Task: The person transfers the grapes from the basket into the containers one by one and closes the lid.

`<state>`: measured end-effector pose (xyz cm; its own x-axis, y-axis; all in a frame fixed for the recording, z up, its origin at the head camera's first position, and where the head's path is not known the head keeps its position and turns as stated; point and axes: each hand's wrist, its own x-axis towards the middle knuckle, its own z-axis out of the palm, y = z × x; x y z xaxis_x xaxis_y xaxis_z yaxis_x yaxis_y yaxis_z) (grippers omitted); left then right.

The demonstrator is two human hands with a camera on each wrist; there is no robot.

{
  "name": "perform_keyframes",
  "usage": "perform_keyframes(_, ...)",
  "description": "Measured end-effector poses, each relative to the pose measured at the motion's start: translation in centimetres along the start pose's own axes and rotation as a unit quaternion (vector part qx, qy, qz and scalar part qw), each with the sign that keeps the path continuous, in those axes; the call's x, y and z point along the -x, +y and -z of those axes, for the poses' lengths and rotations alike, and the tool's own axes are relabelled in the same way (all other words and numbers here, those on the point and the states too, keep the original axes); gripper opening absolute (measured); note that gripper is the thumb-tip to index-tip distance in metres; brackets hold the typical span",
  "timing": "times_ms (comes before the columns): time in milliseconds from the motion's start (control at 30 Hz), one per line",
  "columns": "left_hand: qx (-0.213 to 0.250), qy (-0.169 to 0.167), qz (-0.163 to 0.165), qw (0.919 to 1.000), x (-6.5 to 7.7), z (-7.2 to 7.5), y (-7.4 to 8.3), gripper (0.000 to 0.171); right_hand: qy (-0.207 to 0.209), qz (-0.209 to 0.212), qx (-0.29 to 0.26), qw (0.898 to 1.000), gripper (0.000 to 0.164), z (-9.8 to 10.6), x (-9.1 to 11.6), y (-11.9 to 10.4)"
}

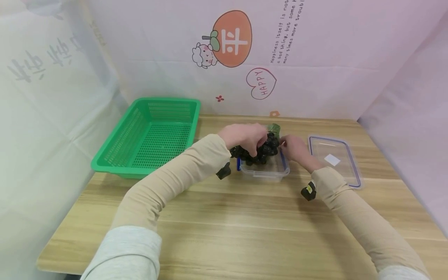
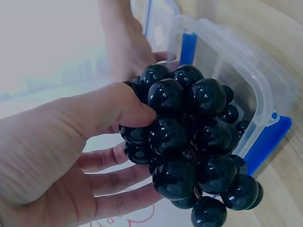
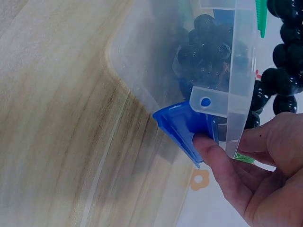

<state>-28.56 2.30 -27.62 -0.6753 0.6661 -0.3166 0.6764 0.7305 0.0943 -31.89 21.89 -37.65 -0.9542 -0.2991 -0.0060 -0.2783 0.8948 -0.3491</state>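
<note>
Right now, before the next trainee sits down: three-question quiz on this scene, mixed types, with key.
1. Which hand grips the bunch of dark grapes?
2. True or false: the lid lies apart from the clear container.
3. In the right wrist view, the right hand touches: a) the lid; b) a blue clip; c) the green basket.

Key: 1. The left hand. 2. True. 3. b.

The wood-grain tabletop (image 1: 231,233) spans the lower frame; on it sit a basket (image 1: 162,142) left of centre, a box (image 1: 266,174) near centre, a lid (image 1: 343,166) at right.
</note>
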Motion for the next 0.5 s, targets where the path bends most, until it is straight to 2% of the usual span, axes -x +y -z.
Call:
perform_keyframes(200, -0.065, -0.016, -0.002, 0.9977, -0.5, -0.5, 0.8, 0.027, 0.008, 0.007, 0.013, 1.000, 0.033, -0.2, -0.3, 0.3)
perform_keyframes(367, -0.088, -0.025, -0.002, 0.9958, -0.5, -0.8, 1.2, 0.026, 0.009, 0.007, 0.013, 1.000, 0.031, -0.3, -0.2, 0.4)
perform_keyframes(500, -0.110, -0.034, -0.023, 0.9931, -0.4, -1.2, 1.5, 0.024, 0.000, 0.007, -0.002, 1.000, 0.028, -0.1, -0.1, 0.5)
